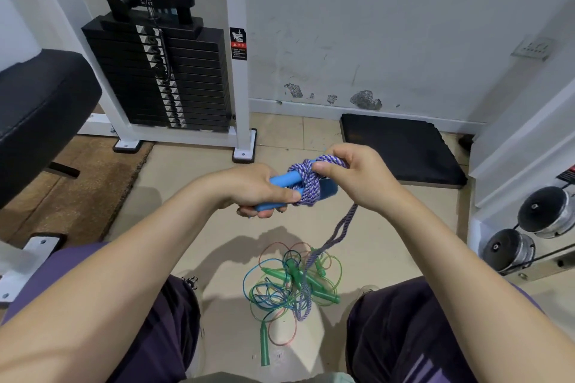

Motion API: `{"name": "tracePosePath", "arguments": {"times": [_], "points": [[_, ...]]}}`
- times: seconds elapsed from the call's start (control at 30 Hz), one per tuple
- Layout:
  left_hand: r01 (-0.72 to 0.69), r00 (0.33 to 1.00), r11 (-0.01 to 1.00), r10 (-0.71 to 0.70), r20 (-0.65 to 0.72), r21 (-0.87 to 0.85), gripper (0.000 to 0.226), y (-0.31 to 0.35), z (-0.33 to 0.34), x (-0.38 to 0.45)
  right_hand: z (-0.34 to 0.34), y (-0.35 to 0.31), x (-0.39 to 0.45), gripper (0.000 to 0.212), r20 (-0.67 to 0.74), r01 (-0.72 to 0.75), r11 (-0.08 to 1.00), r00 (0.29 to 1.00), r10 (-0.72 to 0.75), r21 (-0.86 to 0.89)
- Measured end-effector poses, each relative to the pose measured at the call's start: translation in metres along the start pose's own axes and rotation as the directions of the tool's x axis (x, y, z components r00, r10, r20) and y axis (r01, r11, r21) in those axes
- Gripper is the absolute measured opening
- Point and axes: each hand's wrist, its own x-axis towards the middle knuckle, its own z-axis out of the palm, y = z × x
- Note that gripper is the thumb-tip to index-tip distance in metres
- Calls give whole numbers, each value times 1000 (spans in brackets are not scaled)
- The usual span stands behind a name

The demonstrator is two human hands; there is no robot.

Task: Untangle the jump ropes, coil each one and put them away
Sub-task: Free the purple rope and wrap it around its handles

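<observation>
hands hide handles, rope wraps mid

Dark purple trousers (bare forearms)

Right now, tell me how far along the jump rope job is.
Nothing looks put away yet. In hand: the left hand grips the blue handles while the right hand pinches the purple rope wrapped around them; its tail hangs down into the pile. Left: the thin ropes with green handles lie tangled on the floor.
</observation>
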Motion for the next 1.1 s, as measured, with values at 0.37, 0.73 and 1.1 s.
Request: {"name": "tracePosePath", "arguments": {"times": [0.37,0.73,1.1], "points": [[60,994,955,-82,67,289,46,8,8,-2,5,4,5,40,-9,11,992,1000,-12,-126],[-90,900,910,-100,-424,-404,30,-11,-6,19,-13,10,11,32,-77,-78,971,995,62,-227],[-323,812,764,-79,-578,-558,31,-9,-8,17,4,9,5,18,115,-148,989,982,148,-12]]}}
